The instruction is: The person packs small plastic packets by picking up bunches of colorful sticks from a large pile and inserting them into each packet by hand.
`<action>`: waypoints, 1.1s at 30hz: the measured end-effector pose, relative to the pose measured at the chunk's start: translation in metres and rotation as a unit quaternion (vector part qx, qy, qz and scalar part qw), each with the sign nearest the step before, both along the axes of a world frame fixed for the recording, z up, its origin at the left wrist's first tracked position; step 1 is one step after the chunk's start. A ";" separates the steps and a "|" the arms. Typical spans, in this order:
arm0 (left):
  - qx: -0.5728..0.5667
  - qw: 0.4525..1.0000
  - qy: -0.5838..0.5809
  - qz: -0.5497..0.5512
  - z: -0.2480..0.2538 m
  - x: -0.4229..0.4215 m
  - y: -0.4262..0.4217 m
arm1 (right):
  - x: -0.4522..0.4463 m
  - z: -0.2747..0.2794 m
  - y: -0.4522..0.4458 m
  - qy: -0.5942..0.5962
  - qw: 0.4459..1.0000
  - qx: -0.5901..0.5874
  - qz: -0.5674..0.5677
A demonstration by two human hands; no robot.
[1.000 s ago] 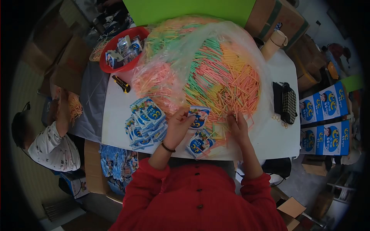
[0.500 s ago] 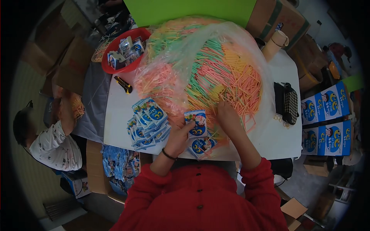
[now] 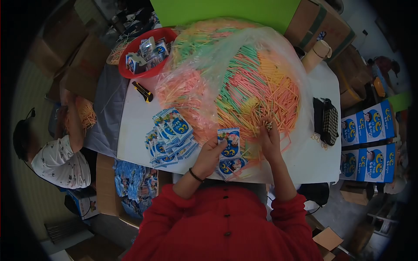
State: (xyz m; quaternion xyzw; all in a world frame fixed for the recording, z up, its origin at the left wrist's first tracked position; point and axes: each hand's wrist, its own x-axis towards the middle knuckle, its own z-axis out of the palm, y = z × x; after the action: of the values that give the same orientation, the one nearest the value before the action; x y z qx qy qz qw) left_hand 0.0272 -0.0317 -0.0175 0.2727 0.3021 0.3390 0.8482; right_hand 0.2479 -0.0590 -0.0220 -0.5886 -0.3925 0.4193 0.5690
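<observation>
My left hand (image 3: pixel 210 157) pinches a blue and white printed packet (image 3: pixel 230 142) by its left side, above the table's front edge. Beneath it lies another such packet (image 3: pixel 230 166). My right hand (image 3: pixel 269 141) is closed around a small bundle of thin sticks (image 3: pixel 267 125), whose ends show at the fingertips. Just beyond both hands, a clear plastic bag (image 3: pixel 209 93) spreads over the table with a large heap of pink, green and yellow sticks (image 3: pixel 248 78). To the left of my left hand lies an overlapping pile of packets (image 3: pixel 170 135).
A red basin (image 3: pixel 123 68) with small packs stands back left, near a yellow-black cutter (image 3: pixel 143 92). On the right are a black pouch (image 3: pixel 329 122) and a beige bottle (image 3: pixel 317 55). Another person (image 3: pixel 61 158) sits at the left beside cartons (image 3: pixel 106 187).
My right hand has drawn back from the heap toward me and now shows a bundle of stick ends. My left hand still holds the packet, slightly further right in view.
</observation>
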 end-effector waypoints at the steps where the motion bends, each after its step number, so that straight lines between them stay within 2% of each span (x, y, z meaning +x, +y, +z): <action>1: 0.016 1.000 0.016 -0.016 -0.001 0.002 0.000 | 0.001 -0.006 -0.003 -0.077 0.997 0.029 0.009; 2: 0.018 1.000 0.016 -0.017 -0.005 0.003 0.001 | 0.002 -0.012 -0.004 -0.154 0.986 0.058 0.018; 6: -0.006 0.999 0.033 -0.006 -0.009 0.003 -0.001 | 0.010 -0.024 -0.013 -0.089 0.995 0.036 0.033; 8: -0.001 0.999 0.040 -0.003 -0.007 0.004 0.000 | 0.020 -0.014 -0.015 0.079 0.996 -0.044 0.012; 9: 0.042 0.998 0.053 -0.011 -0.008 0.003 -0.001 | 0.019 -0.007 -0.014 0.080 0.996 -0.044 0.012; 11: 0.084 0.994 0.068 -0.018 -0.012 -0.001 -0.001 | 0.013 0.008 -0.012 0.231 0.971 0.055 -0.037; 12: 0.098 0.990 0.101 -0.024 -0.013 -0.001 0.000 | 0.013 0.011 -0.013 0.232 0.971 0.054 -0.036; 14: 0.113 0.984 0.136 -0.029 -0.013 -0.001 0.000 | 0.012 0.014 -0.014 0.060 0.994 0.081 -0.032; 15: 0.088 0.991 0.099 -0.011 -0.005 0.001 -0.001 | 0.015 0.010 -0.015 0.062 0.994 0.082 -0.032; 16: 0.063 0.996 0.062 0.007 0.000 0.002 0.000 | 0.019 0.001 -0.015 -0.010 0.999 0.039 0.015; 17: 0.064 0.996 0.062 0.007 0.001 0.001 -0.001 | 0.022 -0.007 -0.017 -0.083 0.995 -0.006 0.063; 18: 0.075 0.995 0.071 0.000 0.001 0.001 -0.002 | 0.022 -0.013 -0.017 -0.084 0.995 -0.005 0.063; 20: 0.087 0.993 0.080 -0.001 0.000 0.000 0.000 | 0.022 -0.022 -0.013 0.039 0.994 0.099 0.020; 21: 0.147 0.983 0.107 -0.006 -0.003 -0.002 -0.001 | 0.018 -0.013 -0.013 0.041 0.994 0.098 0.023; 22: 0.207 0.969 0.133 -0.014 -0.004 -0.003 -0.001 | 0.010 0.009 -0.014 0.091 0.991 0.096 0.004; 23: 0.206 0.969 0.135 -0.014 -0.002 -0.004 0.000 | 0.003 0.027 -0.014 0.140 0.985 0.095 -0.016; 24: 0.229 0.962 0.146 -0.041 0.003 -0.004 0.001 | -0.003 0.037 -0.015 0.141 0.985 0.094 -0.018; 26: 0.252 0.952 0.157 -0.071 0.005 -0.002 0.002 | -0.014 0.053 -0.016 0.240 0.963 0.114 0.040; 28: 0.333 0.920 0.186 -0.089 0.003 0.000 0.004 | -0.024 0.060 -0.015 0.247 0.956 0.139 0.073; 30: 0.347 0.914 0.191 -0.087 0.008 0.001 0.001 | -0.033 0.068 -0.013 0.254 0.947 0.165 0.110; 33: 0.359 0.910 0.190 -0.077 0.018 0.001 -0.002 | -0.040 0.072 -0.010 0.242 0.951 0.132 0.141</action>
State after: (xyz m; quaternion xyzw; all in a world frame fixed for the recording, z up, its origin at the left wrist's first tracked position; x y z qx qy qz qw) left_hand 0.0279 -0.0336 0.0008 0.6409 0.2934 0.2999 0.6429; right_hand 0.2084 -0.0690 0.0501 -0.3279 -0.3738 0.5698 0.6543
